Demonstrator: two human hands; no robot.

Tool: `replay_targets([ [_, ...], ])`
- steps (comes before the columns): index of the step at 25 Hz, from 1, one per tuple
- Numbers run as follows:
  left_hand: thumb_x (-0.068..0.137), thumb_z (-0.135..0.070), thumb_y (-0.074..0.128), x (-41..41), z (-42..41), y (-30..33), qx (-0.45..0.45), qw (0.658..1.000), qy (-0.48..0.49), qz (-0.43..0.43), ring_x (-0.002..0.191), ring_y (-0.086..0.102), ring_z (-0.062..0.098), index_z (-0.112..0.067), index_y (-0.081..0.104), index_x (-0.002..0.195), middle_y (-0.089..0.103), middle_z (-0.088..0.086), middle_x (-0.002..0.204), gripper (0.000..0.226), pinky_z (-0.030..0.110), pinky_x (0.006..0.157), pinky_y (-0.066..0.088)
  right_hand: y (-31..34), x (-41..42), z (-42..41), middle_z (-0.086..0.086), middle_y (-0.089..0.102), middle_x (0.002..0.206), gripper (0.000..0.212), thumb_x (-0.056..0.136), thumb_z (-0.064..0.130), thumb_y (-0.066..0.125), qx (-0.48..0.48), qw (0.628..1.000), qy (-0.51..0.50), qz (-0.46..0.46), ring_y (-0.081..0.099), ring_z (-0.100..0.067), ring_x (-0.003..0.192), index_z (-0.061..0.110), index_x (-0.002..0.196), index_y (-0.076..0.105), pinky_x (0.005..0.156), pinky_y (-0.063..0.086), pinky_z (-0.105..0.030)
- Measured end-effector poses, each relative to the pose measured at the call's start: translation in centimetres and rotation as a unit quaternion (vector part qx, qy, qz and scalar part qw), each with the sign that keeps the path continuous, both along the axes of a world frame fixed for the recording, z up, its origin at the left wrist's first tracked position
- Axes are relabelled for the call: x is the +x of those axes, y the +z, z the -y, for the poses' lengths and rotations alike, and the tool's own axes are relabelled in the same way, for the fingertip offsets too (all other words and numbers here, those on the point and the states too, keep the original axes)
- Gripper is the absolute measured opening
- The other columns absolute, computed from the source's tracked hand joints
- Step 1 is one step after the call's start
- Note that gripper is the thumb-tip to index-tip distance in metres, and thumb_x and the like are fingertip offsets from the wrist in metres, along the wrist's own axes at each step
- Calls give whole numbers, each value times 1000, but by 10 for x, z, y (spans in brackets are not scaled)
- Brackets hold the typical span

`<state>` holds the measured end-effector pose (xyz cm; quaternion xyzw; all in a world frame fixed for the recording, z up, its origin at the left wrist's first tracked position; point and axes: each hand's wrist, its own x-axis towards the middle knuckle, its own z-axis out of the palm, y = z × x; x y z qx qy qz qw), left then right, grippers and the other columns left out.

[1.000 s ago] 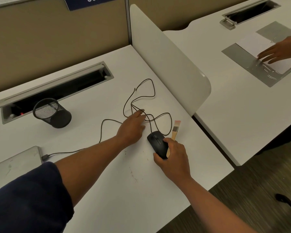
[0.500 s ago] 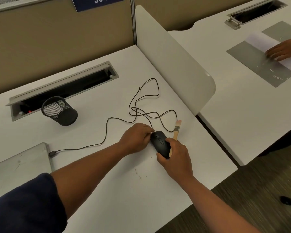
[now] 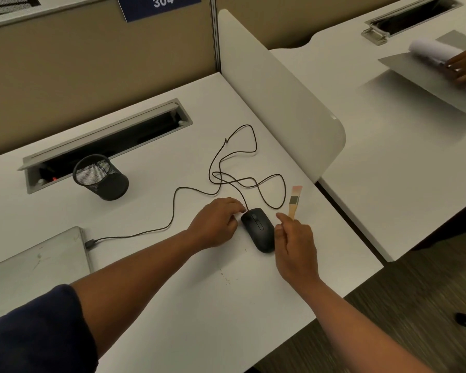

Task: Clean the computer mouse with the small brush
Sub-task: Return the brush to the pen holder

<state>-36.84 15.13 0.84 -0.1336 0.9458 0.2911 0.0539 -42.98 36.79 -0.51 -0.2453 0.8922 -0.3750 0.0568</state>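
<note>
small brush (image 3: 294, 201) flat on desk (image 3: 172, 305), just right of black computer mouse (image 3: 258, 229), handle toward right hand (image 3: 293, 246) | right hand nearer, loosely spread, holding nothing | left hand (image 3: 215, 224) curled at mouse's front, grip unclear

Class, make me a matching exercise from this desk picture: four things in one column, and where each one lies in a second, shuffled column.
Things:
1. mouse
2. small brush
3. mesh cup
4. laptop

Places:
A. left edge of the desk
B. between the two hands
C. beside the cable tray
D. just beyond the right hand

Pairs: 1-B, 2-D, 3-C, 4-A
</note>
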Motion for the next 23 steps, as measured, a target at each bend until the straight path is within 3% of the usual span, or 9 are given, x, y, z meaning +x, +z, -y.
replay_targets([
  [2,100,-7,56,13,2,1,-2,1000,6,3,135,53,19,-16,67,139,62,-1,146,42,23,106,34,6,-3,-2,4,60,88,46,108,25,40,-7,1000,-5,-28,51,-18,82,16,152,47,64,48,-35],
  [4,100,-8,57,28,6,2,-7,1000,22,2,134,54,20,-15,68,138,62,-1,146,40,21,106,33,13,-6,1,6,53,80,59,108,18,41,-13,1000,14,-15,49,-18,73,27,163,23,59,44,-31],
  [7,97,-7,61,56,21,4,-13,998,64,-11,128,59,23,-14,72,132,66,1,140,38,24,102,37,23,-1,20,4,54,82,67,109,22,39,-19,999,27,38,54,-16,70,34,164,5,61,43,-32],
  [10,94,-7,65,90,44,8,-26,993,114,-26,128,60,25,-13,73,129,67,3,137,36,29,105,40,27,10,51,0,63,92,49,108,32,38,-28,996,59,58,61,-24,79,31,156,26,70,50,-40],
  [13,94,-6,68,130,71,11,-25,982,182,-55,127,60,25,-11,72,128,67,4,135,35,28,107,39,35,29,87,6,54,72,30,108,35,39,-34,992,109,51,54,-20,63,24,136,41,59,44,-38],
  [20,94,-8,70,230,134,15,-46,949,305,-60,138,53,28,-10,67,137,58,10,149,43,37,115,37,72,79,183,6,46,64,18,107,36,48,-44,973,209,83,46,-15,53,20,115,43,56,34,-33],
  [23,97,-21,66,257,163,16,-70,944,320,30,152,36,30,-17,56,149,44,8,162,54,45,121,32,92,92,229,1,49,62,12,102,28,54,-18,969,223,107,45,-18,54,19,104,46,56,37,-36],
])
